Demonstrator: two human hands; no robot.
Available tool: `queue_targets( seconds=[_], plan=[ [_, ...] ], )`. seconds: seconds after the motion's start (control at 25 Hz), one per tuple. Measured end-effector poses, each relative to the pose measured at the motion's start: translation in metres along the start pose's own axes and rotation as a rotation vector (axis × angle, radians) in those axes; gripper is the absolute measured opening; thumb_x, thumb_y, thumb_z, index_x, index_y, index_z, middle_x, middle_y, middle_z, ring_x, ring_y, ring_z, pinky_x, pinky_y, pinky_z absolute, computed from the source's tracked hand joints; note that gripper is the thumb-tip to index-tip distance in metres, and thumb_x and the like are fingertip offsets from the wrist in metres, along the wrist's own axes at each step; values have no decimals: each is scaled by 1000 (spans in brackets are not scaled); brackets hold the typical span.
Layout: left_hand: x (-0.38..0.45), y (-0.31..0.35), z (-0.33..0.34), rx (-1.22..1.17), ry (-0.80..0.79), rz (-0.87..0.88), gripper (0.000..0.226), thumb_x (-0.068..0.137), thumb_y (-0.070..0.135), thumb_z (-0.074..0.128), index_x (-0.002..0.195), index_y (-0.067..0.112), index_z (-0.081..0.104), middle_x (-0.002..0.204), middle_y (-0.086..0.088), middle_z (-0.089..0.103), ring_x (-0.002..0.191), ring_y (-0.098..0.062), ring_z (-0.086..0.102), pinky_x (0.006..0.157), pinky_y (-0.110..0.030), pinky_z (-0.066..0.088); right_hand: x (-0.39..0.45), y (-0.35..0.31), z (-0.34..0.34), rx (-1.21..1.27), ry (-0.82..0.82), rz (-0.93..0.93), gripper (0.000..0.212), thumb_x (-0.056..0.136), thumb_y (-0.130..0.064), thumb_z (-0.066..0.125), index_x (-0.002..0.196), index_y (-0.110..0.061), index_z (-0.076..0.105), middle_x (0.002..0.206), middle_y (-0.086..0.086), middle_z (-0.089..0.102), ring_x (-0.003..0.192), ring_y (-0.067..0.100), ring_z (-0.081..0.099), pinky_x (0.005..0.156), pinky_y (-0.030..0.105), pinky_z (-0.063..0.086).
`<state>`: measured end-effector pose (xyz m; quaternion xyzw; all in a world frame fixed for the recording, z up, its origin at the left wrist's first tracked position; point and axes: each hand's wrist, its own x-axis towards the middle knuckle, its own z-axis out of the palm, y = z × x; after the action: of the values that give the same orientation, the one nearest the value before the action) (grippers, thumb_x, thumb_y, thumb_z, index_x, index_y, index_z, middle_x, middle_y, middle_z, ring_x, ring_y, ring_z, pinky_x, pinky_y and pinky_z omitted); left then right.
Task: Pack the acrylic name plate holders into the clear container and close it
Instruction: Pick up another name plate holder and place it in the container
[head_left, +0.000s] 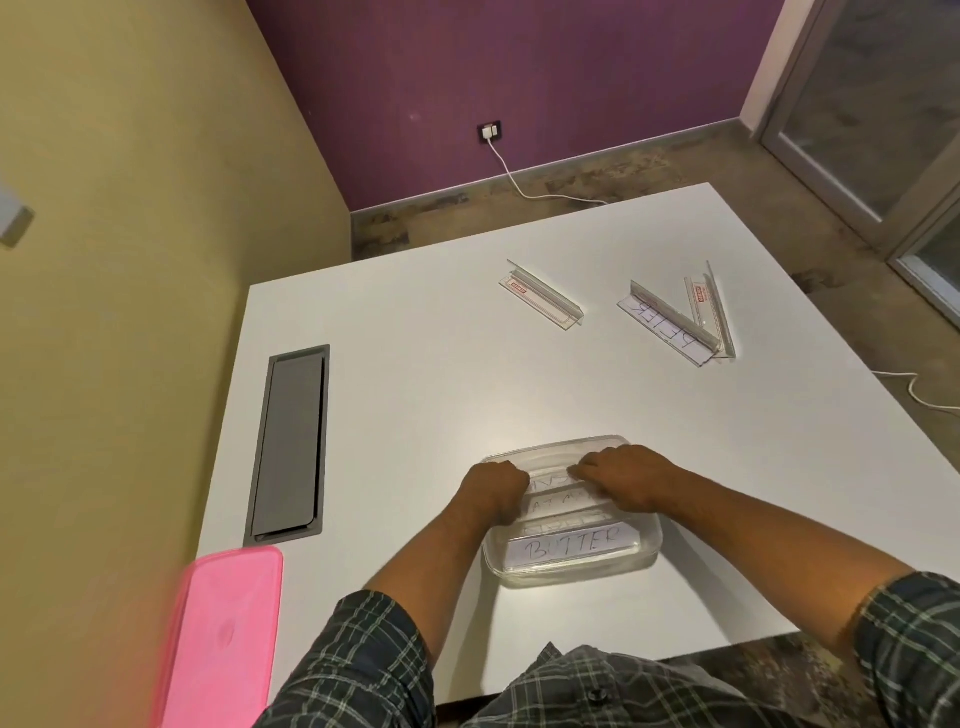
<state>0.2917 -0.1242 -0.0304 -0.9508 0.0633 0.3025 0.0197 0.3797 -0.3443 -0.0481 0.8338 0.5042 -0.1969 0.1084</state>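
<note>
The clear container (649, 545) sits on the white table near its front edge. Several acrylic name plate holders lie inside it; the nearest reads BUTTER (571, 545). My left hand (493, 488) and my right hand (623, 475) are both down in the container, fingers curled on the two ends of a holder (553, 482) at its far side. Three more holders lie loose at the back: one alone (543, 296), one lettered PETER (667, 325), and one (711, 312) leaning against it. The pink lid (223, 634) lies at the table's front left corner.
A grey cable hatch (291, 441) is set into the white table (441, 389) on the left. A yellow wall runs along the left side. A white cable (519, 182) trails over the floor behind the table.
</note>
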Motion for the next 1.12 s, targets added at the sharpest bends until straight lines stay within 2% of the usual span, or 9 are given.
queue_targets(
  seconds=[0.2, 0.32, 0.44, 0.6, 0.68, 0.8, 0.88, 1.04, 1.12],
  plan=[
    [1, 1, 11, 25, 41, 10, 28, 91, 20, 63, 117, 11, 67, 118, -13, 67, 107, -34, 66, 84, -39, 52, 2, -6, 7, -25, 43, 53, 44, 96, -25, 52, 140, -26, 46, 125, 2, 63, 99, 29, 65, 73, 35, 49],
    [2, 2, 14, 26, 57, 2, 29, 89, 16, 64, 117, 9, 66, 119, -15, 66, 107, -36, 66, 84, -39, 52, 1, -7, 6, -15, 57, 67, 38, 93, -22, 53, 130, -25, 50, 115, 1, 65, 93, 29, 66, 72, 36, 52],
    [3, 4, 17, 24, 73, 8, 36, 86, 17, 66, 120, 6, 63, 120, -16, 62, 108, -36, 63, 86, -41, 51, 0, -7, 9, -16, 90, 71, 37, 93, -20, 52, 130, -23, 49, 111, 2, 65, 92, 29, 66, 74, 38, 54],
    [0, 4, 15, 21, 69, 19, 53, 89, 27, 65, 135, 4, 52, 128, -16, 59, 114, -36, 59, 92, -42, 49, -4, -8, 23, 1, 180, 41, 60, 98, -24, 51, 154, -18, 30, 133, 9, 59, 109, 34, 62, 84, 41, 53],
    [0, 5, 10, -18, 48, 26, 59, 92, 32, 62, 143, 6, 46, 130, -15, 59, 118, -36, 59, 93, -43, 49, -11, -6, 23, 21, 302, -6, 63, 96, -34, 55, 153, -16, 36, 137, 7, 60, 115, 30, 62, 86, 41, 54],
    [1, 4, -6, -55, 95, 86, 37, 92, 36, 57, 123, 16, 64, 121, -8, 65, 112, -30, 63, 89, -39, 51, -18, -2, 20, 84, 524, -44, 52, 88, -38, 68, 135, -17, 60, 121, 0, 71, 99, 22, 70, 76, 34, 57],
    [2, 1, -20, -120, 169, 107, 37, 93, 42, 54, 120, 19, 66, 118, -5, 66, 109, -27, 63, 87, -37, 50, -19, 3, 13, 159, 626, -30, 42, 90, -37, 66, 128, -21, 63, 114, -4, 72, 92, 19, 69, 73, 32, 55],
    [17, -10, -59, -397, 348, 69, 31, 93, 48, 56, 108, 27, 71, 106, 8, 70, 99, -14, 66, 82, -31, 53, -13, 22, -12, 198, 709, 121, 37, 91, -36, 65, 126, -23, 65, 107, -6, 72, 89, 17, 68, 71, 32, 54],
    [31, -17, -78, -492, 416, 36, 26, 91, 47, 58, 99, 28, 73, 100, 11, 71, 94, -10, 66, 81, -32, 55, -5, 36, -28, 205, 676, 216, 39, 89, -34, 68, 126, -23, 66, 108, -4, 73, 91, 20, 69, 72, 34, 54]
  ],
)
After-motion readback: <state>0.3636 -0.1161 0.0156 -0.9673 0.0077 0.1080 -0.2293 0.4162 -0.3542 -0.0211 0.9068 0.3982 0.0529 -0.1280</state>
